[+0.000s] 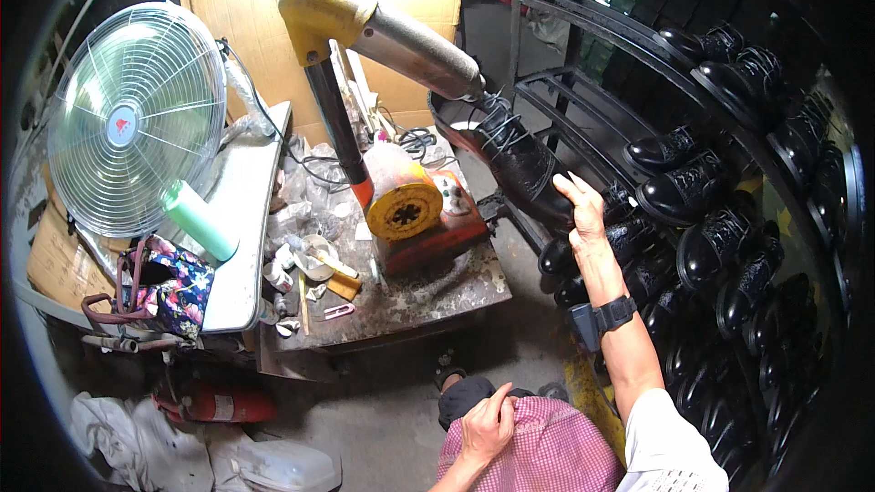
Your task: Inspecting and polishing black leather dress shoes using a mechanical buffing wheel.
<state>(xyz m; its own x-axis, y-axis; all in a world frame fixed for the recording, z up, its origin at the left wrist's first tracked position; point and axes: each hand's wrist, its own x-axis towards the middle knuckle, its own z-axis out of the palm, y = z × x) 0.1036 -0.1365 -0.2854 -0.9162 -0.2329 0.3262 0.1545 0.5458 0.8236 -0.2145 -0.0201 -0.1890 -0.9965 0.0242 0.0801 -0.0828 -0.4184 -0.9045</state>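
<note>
A black lace-up leather shoe (527, 173) is held out in front of me at the toe by my right hand (583, 208). My thumb and fingers close round the toe end. Its laced upper part sits against the end of a grey metal tube (421, 53), which runs from a yellow elbow (321, 18) on a blower-like machine with a yellow round cover (404, 211). Whether the tube enters the shoe I cannot tell. My left hand (488, 425) lies on the pink checked cloth (561, 445) over my lap, its fingers loosely stretched and holding nothing visible.
On the right, dark metal racks (629, 123) carry many black shoes (688, 187). At left stand a large fan (137, 118), a green cylinder (200, 220) and a flowered bag (178, 287) on a white table. Small tools and scraps litter the machine's bench (428, 296). A red extinguisher (219, 404) lies below.
</note>
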